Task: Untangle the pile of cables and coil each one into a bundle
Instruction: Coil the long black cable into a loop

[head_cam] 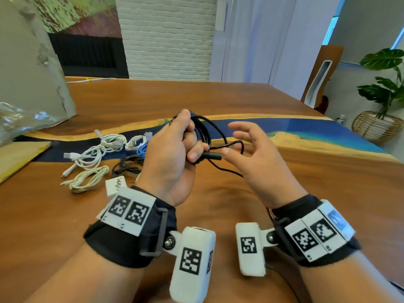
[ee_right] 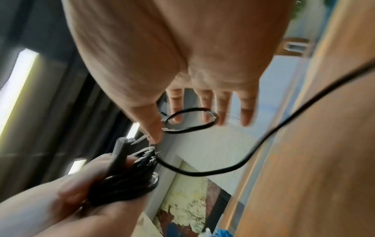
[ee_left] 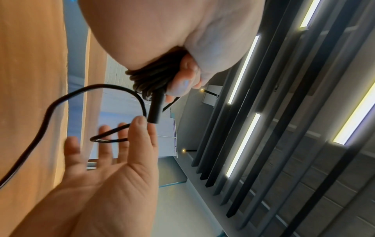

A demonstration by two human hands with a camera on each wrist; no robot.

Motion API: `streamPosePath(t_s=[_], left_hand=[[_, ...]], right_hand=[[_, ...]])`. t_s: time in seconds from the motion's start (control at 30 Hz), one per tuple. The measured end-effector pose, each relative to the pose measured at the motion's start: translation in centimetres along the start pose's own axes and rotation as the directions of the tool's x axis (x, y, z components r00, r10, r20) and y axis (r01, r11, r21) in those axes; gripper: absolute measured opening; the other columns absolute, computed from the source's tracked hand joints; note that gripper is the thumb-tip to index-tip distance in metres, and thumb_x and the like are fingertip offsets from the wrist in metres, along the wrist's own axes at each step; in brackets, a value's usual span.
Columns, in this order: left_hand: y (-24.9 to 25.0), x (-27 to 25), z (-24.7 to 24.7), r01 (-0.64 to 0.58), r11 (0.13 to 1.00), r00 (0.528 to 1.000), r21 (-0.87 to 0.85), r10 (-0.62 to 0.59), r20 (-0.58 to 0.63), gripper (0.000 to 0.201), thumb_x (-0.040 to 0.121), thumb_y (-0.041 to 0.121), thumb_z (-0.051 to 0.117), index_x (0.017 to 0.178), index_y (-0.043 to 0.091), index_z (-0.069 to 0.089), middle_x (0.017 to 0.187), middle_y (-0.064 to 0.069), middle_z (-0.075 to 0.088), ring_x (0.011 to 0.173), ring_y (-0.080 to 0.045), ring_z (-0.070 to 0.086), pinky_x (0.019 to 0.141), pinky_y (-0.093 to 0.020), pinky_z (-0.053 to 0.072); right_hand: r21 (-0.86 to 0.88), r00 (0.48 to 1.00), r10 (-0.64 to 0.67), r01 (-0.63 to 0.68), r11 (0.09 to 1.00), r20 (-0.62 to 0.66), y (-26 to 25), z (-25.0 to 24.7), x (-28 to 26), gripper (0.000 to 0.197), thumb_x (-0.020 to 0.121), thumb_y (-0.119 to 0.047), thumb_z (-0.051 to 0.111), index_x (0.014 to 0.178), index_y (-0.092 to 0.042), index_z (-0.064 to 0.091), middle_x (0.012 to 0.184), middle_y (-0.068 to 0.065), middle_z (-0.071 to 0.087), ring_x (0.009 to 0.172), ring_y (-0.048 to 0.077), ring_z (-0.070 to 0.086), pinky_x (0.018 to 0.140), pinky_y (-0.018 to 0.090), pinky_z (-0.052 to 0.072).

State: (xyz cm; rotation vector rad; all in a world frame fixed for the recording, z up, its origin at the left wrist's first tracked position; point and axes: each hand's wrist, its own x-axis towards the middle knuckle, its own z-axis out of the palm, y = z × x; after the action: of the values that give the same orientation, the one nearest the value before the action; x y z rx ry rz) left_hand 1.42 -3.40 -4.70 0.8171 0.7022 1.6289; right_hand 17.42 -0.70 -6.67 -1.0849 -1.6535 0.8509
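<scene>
My left hand [head_cam: 175,145] grips a coiled black cable [head_cam: 202,127] above the table, fingers curled round the loops [ee_left: 154,75]. Its black plug [head_cam: 213,154] sticks out toward my right hand [head_cam: 247,149], which is spread with straight fingers [ee_right: 207,105] and holds nothing. The thumb tip sits just beside the plug [ee_left: 155,109]. A small loose loop [ee_right: 190,121] of the same cable hangs in front of the right fingers, and the free tail [ee_right: 263,136] trails down toward the table.
On the wooden table [head_cam: 306,215] to the left lie several white cables [head_cam: 98,149], a blue cable [head_cam: 142,149] and a dark cable bundle [head_cam: 126,166]. A clear plastic bag [head_cam: 19,119] sits far left. A potted plant [head_cam: 382,84] stands at the right.
</scene>
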Motion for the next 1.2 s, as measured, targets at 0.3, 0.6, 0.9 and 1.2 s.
streamPosePath(t_s=[0.3, 0.6, 0.9, 1.2], left_hand=[[-0.5, 0.2, -0.3, 0.003, 0.985, 0.999, 0.17, 0.004, -0.041, 0.033, 0.107, 0.032, 0.048, 0.079, 0.016, 0.051, 0.052, 0.006, 0.022, 0.046, -0.017, 0.024, 0.068, -0.028, 0.048], [-0.4, 1.4, -1.7, 0.096, 0.988, 0.971, 0.12, -0.067, -0.229, 0.03, 0.107, 0.028, 0.049, 0.08, 0.016, 0.047, 0.05, 0.006, 0.023, 0.043, -0.015, 0.025, 0.068, -0.03, 0.046], [0.2, 1.2, -1.5, 0.047, 0.995, 0.986, 0.088, -0.032, -0.161, 0.032, 0.107, 0.032, 0.049, 0.078, 0.017, 0.05, 0.057, 0.005, 0.019, 0.045, -0.015, 0.024, 0.069, -0.029, 0.045], [-0.1, -0.5, 0.3, -0.031, 0.974, 0.988, 0.223, -0.005, 0.155, 0.032, 0.106, 0.027, 0.047, 0.077, 0.014, 0.052, 0.049, 0.005, 0.024, 0.041, -0.014, 0.024, 0.056, -0.024, 0.046]], right_hand=[[-0.331, 0.911, -0.331, 0.242, 0.912, -0.244, -0.5, -2.3, 0.0, 0.025, 0.081, -0.032, 0.085, 0.098, -0.047, 0.074, 0.095, -0.006, 0.047, 0.093, 0.013, 0.053, 0.078, 0.019, 0.043], [0.067, 0.835, -0.126, 0.191, 0.979, -0.536, -0.6, -6.2, 0.6, 0.017, 0.102, -0.025, 0.06, 0.105, -0.022, 0.076, 0.058, -0.014, 0.052, 0.053, 0.01, 0.044, 0.058, 0.031, 0.043], [0.597, 0.943, 0.163, 0.045, 0.801, -0.29, -0.8, -7.5, 0.9, 0.019, 0.101, -0.002, 0.049, 0.11, -0.012, 0.062, 0.076, 0.005, 0.065, 0.06, 0.02, 0.061, 0.061, 0.035, 0.058], [0.238, 0.974, -0.062, 0.008, 0.971, 0.218, -0.4, -1.3, -0.3, 0.054, 0.095, 0.003, 0.065, 0.144, -0.016, 0.051, 0.121, 0.009, 0.073, 0.111, 0.017, 0.072, 0.1, 0.038, 0.057]])
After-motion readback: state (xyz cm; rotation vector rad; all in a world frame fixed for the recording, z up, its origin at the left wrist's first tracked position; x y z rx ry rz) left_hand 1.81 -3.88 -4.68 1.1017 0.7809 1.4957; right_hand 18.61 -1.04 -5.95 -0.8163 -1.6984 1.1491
